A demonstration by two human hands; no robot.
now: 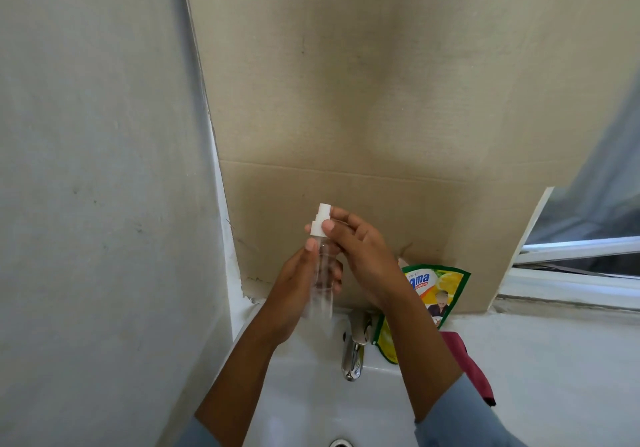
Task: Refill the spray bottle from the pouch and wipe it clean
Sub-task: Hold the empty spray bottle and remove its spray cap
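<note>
You hold the clear spray bottle (322,273) upright in the air above the white sink (304,387), just behind and to the left of the chrome tap (353,353). Your left hand (301,290) wraps around the bottle's body from the left, fingers curled behind it and thumb lying up along its front, so that grip is closed around the bottle. Your right hand (360,256) comes in from the right of the tap and pinches the white spray cap (320,223) at the bottle's top, thumb on the near side of the cap's collar and a fingertip against the nozzle above it; the other fingers are loosely curled. The cap sits on the bottle's neck. The bottle looks transparent all the way down, and you cannot tell from here how much liquid it holds.

The green and yellow refill pouch (433,294) stands just right of the tap, leaning back against the cardboard sheet (363,100) that covers the wall behind the sink; your right forearm hides its lower left part. A dark red cloth (474,367) lies on the white worktop (554,377) right of the tap, just in front of the pouch, partly under your right arm. Farther right of the tap, a window frame (571,273) runs along the worktop's back edge.
</note>
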